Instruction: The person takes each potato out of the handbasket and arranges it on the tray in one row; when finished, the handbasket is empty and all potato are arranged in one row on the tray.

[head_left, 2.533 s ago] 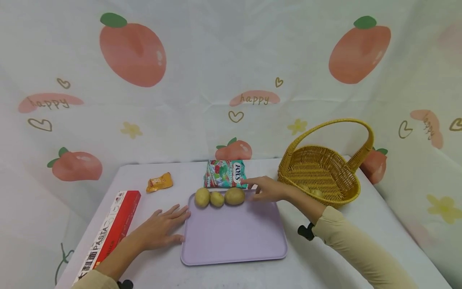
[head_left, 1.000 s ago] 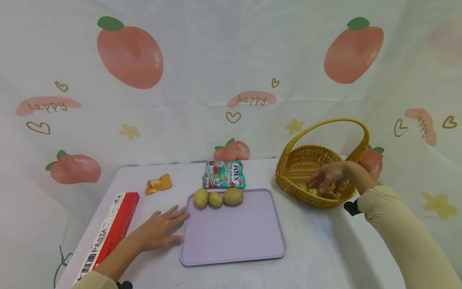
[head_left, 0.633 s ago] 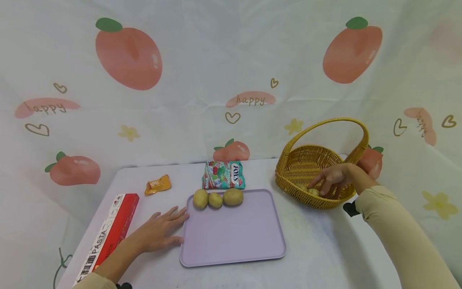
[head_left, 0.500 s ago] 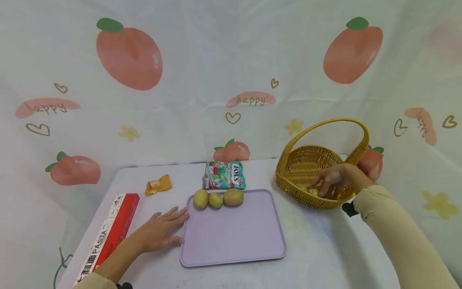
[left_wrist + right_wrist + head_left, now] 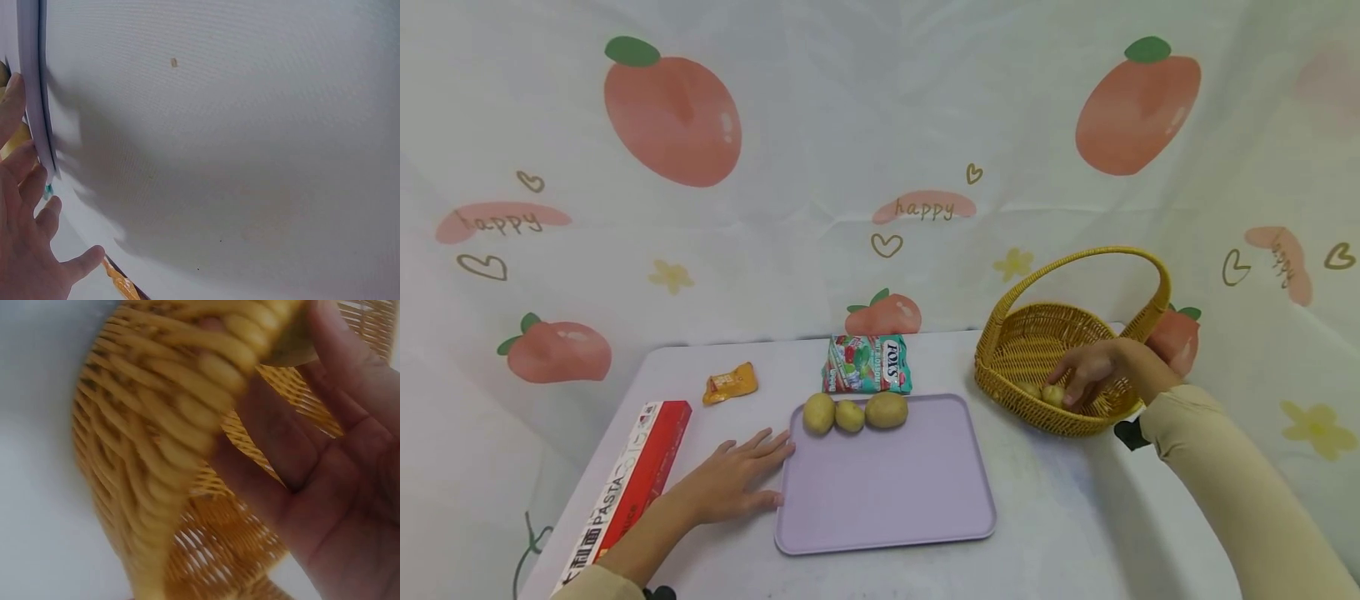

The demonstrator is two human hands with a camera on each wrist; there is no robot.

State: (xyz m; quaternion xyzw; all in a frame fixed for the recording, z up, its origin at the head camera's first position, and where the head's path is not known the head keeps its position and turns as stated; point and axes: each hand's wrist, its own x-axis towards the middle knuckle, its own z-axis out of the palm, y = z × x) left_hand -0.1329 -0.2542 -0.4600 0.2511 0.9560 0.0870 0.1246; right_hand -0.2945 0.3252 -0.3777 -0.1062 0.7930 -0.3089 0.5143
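Note:
A yellow wicker basket point(image 5: 1000, 367) stands at the table's back right. My right hand point(image 5: 1086, 371) reaches into it, and its fingers pinch a small potato point(image 5: 1052, 394) low inside. In the right wrist view the basket rim point(image 5: 162, 456) blurs across the front, with the potato point(image 5: 290, 353) at my fingertips point(image 5: 350, 369). Three potatoes point(image 5: 850, 415) lie in a row along the far edge of a lilac tray point(image 5: 887, 500). My left hand point(image 5: 741, 475) rests flat on the table, its fingertips touching the tray's left edge point(image 5: 31, 81).
A green FOXS candy bag point(image 5: 868, 364) lies just behind the tray. An orange packet point(image 5: 730, 382) sits at the back left, and a red pasta box point(image 5: 625, 492) lies along the left edge. A second potato point(image 5: 1028, 388) is in the basket. A peach-print cloth hangs behind.
My right hand left the tray's back right corner and went into the basket, where its fingers closed on a small potato. The left hand and the tray stayed still.

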